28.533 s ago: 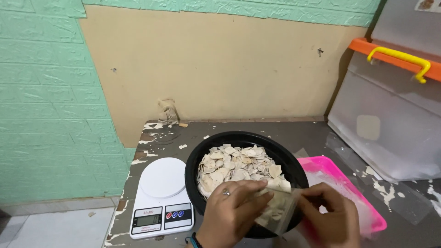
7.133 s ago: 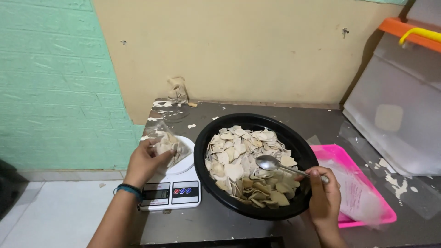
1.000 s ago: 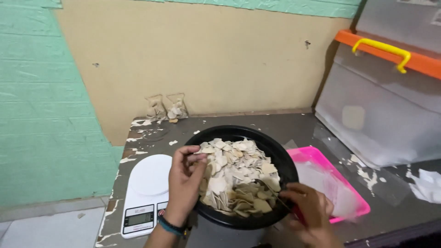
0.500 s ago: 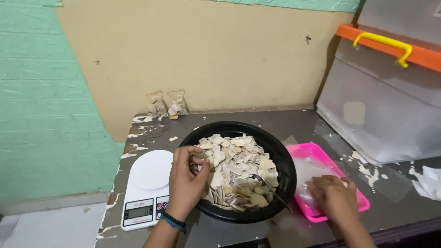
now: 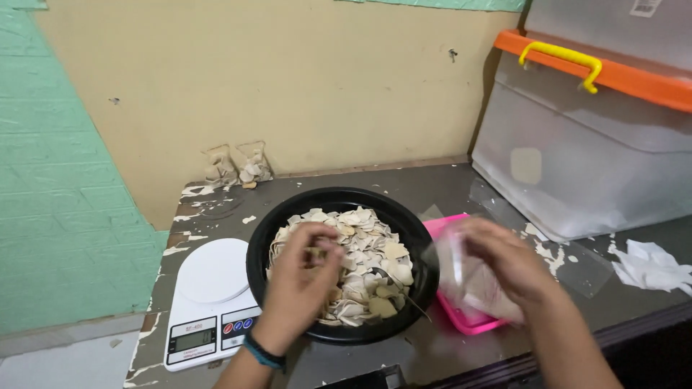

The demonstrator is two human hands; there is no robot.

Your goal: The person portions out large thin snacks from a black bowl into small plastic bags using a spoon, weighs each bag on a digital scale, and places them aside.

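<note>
Peeling grey paint flakes off the worn table (image 5: 461,184), which stands against a matte beige wall patched with embossed mint-green panels. At the centre I see a round black bowl (image 5: 263,245), glossy-rimmed and heaped with thin, pale, curled chips (image 5: 364,230); a slim metal spoon (image 5: 407,297) lies in it toward 4 o'clock. My left hand (image 5: 303,277) rests over the bowl's 9 o'clock side, fingers curled and pinching at the chips, a dark braided band at the wrist. My right hand (image 5: 508,266), blurred, is closed on a clear, crinkly plastic bag (image 5: 450,263) just at 3 o'clock of the bowl, above a bright pink rectangular tray (image 5: 440,227). At 9 o'clock of the bowl sits a smooth white kitchen scale (image 5: 205,302) with a round platform. Two small filled clear bags (image 5: 236,166) stand at 11 o'clock by the wall. A frosted storage box (image 5: 577,173) with an orange rim and yellow handle fills 2 o'clock, with crumpled white paper (image 5: 652,263) beside it.
</note>
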